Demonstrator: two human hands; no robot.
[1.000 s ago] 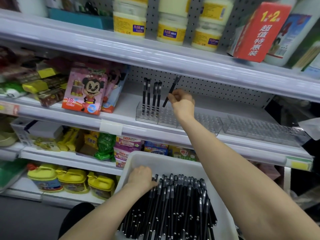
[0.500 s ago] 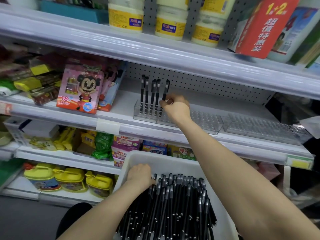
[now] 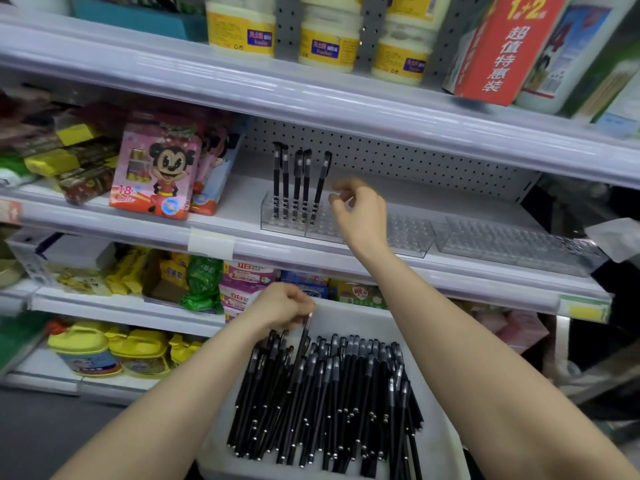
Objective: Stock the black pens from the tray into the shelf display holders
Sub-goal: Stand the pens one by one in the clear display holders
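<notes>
Your left grip [image 3: 280, 306] is clamped on one black pen [image 3: 303, 341], thumb and fingertips pinching its cap end. The pen slants down from there, with its lower end among the heap of black pens [image 3: 329, 393]. That heap lies in the white tray [image 3: 349, 315], below the clear pen holder [image 3: 408, 233] and nearer to you.

Your right grip [image 3: 360, 209] hovers over the holder with its fingers loosely apart, holding nothing. Its fingertips [image 3: 333, 197] are just beside the fifth pen [image 3: 321, 185]; you cannot tell from this view whether they touch it.

Five black pens [image 3: 297, 181] stand cap-up in the holder's left end. Four are close to upright, and the fifth, the rightmost, leans a little to the right at its top. The rest of the holder's holes, to the right of these pens, show bare clear plastic.

The pens are slim and all alike, with matte black barrels and black caps with clips. Those in the tray lie roughly parallel, caps pointing toward the holder. Each has a greyish band below the cap and a small silvery tip at the end nearest you.

A second clear holder [image 3: 512, 244] sits just to the right of the first on the same white shelf [image 3: 225, 206]. A pink box with a cartoon mouse [image 3: 156, 168] stands to the holder's left. A grey pegboard panel [image 3: 398, 157] rises behind the holder, and white jars with yellow labels [image 3: 242, 29] stand on the shelf above it.
</notes>
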